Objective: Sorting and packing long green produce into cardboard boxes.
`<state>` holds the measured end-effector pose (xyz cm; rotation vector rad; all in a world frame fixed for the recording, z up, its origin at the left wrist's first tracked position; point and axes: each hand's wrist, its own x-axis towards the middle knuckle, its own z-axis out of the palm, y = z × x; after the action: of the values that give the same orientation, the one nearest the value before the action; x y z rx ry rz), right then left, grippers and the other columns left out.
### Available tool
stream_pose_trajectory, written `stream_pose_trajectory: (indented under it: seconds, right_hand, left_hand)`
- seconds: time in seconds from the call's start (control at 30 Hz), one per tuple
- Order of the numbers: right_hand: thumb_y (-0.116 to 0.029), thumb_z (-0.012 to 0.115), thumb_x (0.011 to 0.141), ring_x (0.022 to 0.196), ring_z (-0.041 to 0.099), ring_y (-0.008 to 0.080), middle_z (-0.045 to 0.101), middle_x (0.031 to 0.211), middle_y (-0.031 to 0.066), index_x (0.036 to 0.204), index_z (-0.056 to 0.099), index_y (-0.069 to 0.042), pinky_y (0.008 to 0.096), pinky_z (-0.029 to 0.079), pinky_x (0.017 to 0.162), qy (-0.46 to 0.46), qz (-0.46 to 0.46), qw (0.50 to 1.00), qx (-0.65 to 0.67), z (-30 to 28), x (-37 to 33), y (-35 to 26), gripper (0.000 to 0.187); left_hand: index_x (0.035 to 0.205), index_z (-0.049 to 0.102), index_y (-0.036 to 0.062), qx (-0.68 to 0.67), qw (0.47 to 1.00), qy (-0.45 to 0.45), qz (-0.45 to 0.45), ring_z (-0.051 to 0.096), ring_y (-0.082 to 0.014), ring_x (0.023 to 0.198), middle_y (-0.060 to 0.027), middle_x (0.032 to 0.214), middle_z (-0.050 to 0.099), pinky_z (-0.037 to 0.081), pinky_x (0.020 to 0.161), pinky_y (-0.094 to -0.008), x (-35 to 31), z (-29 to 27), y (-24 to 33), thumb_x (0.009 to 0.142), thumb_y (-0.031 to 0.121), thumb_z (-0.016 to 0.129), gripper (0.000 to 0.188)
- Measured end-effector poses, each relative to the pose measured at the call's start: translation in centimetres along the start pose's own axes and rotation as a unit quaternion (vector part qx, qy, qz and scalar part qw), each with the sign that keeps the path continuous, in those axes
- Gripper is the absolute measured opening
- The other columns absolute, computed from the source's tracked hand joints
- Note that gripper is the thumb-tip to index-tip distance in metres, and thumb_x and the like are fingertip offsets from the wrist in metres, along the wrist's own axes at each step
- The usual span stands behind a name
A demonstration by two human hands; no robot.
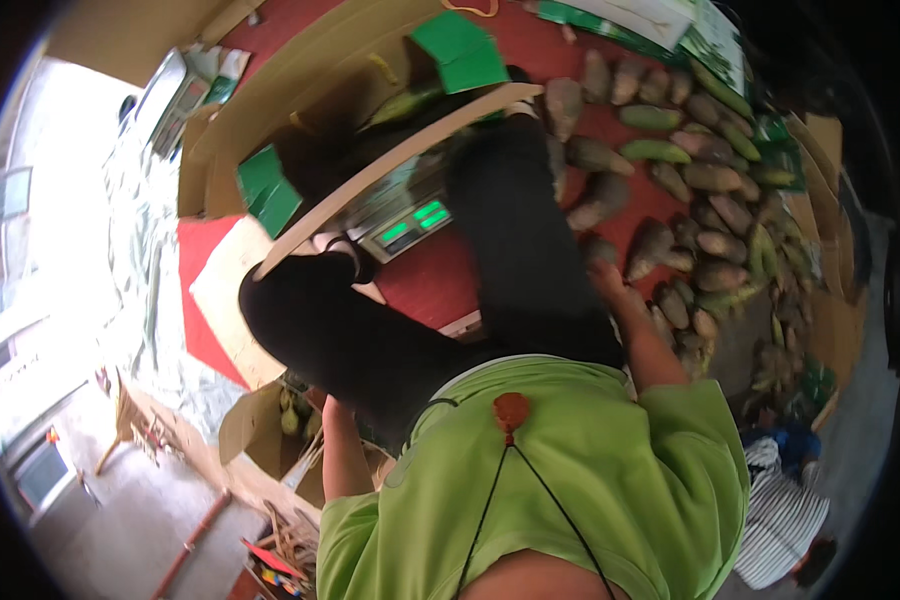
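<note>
My right hand (pixel 610 283) is at the right of my thigh, its fingers closed around a brownish-purple root vegetable (pixel 598 249). Many similar root vegetables (pixel 712 178) and green, cucumber-like vegetables (pixel 655 150) are spread on the red surface beside it. My left forearm (pixel 342 455) reaches down past my left thigh, which hides the fingers. In front of my knees, a cardboard box (pixel 340 75) with green flap pieces holds a green vegetable (pixel 402 107) in its shadowed inside. A digital scale (pixel 410 228) with lit green displays shows between my legs.
Another scale (pixel 175 100) stands at the far left, next to crumpled clear plastic sheeting (pixel 145 270). A cardboard box (pixel 253 425) with greenish vegetables sits by my left arm. Cardboard (pixel 832 335) borders the heap at right, with a striped cloth (pixel 785 525) nearer me.
</note>
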<state>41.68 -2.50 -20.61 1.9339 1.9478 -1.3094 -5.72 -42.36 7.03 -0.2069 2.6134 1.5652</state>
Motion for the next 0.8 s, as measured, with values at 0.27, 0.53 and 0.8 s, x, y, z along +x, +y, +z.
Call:
stream_pose_trajectory:
  seconds: [0.27,0.53,0.8]
  right_hand:
    - [-0.029,0.064,0.076,0.100,0.061,0.0320,0.066,0.102,0.0158,0.101,0.065,-0.008,0.0405,0.047,0.087,0.012,0.064,0.994,0.091,-0.3,-0.6,-4.9,0.033]
    - [-0.022,0.065,0.080,0.081,0.066,0.0259,0.067,0.089,0.0149,0.099,0.065,-0.005,0.0361,0.051,0.072,0.054,0.113,0.992,-0.022,-3.2,-5.3,3.1,0.026]
    - [-0.014,0.065,0.077,0.074,0.066,0.0203,0.066,0.078,0.0140,0.093,0.066,-0.004,0.0349,0.051,0.065,0.138,0.267,0.945,0.129,-5.0,-12.0,13.6,0.019]
  left_hand:
    - [0.122,0.049,-0.0022,0.021,0.987,-0.157,-0.006,0.055,-0.0210,0.101,-0.0127,0.115,0.055,0.047,0.082,-0.0303,2.3,10.1,-0.1,0.096,0.029,0.046,0.041]
    - [0.120,0.050,-0.0022,0.082,0.966,-0.246,0.006,0.056,-0.0204,0.099,-0.0122,0.113,0.056,0.047,0.081,-0.0296,2.0,14.5,1.4,0.096,0.029,0.047,0.040]
    - [0.110,0.057,-0.0015,0.072,0.982,-0.152,0.085,0.057,-0.0171,0.090,-0.0095,0.105,0.060,0.047,0.072,-0.0259,-1.4,16.5,7.5,0.096,0.023,0.049,0.029]
